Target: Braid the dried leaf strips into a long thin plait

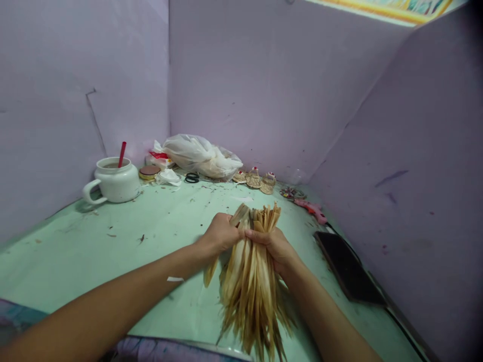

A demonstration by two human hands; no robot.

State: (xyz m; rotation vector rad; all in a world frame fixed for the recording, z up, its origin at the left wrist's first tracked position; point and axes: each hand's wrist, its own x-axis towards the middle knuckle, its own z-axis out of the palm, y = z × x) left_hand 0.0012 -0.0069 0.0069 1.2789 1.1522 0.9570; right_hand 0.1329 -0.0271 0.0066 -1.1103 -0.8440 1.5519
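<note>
A thick bundle of dry straw-coloured strips (251, 281) is held above the pale green tabletop (113, 251). My right hand (275, 246) is wrapped round the bundle near its upper end. My left hand (221, 234) is closed on the left side of the bundle's top, pinching a few strips that hang apart from the rest. The cut ends (264, 216) stick up past both hands, and the long loose ends fan down toward me.
At the back left stands a white cup (113, 182) with a red stick in it. Along the wall lie a white plastic bag (199, 156), black scissors (191, 177), small woven pieces (254, 179) and a pink glue gun (311, 208). A dark phone (347, 269) lies at the right.
</note>
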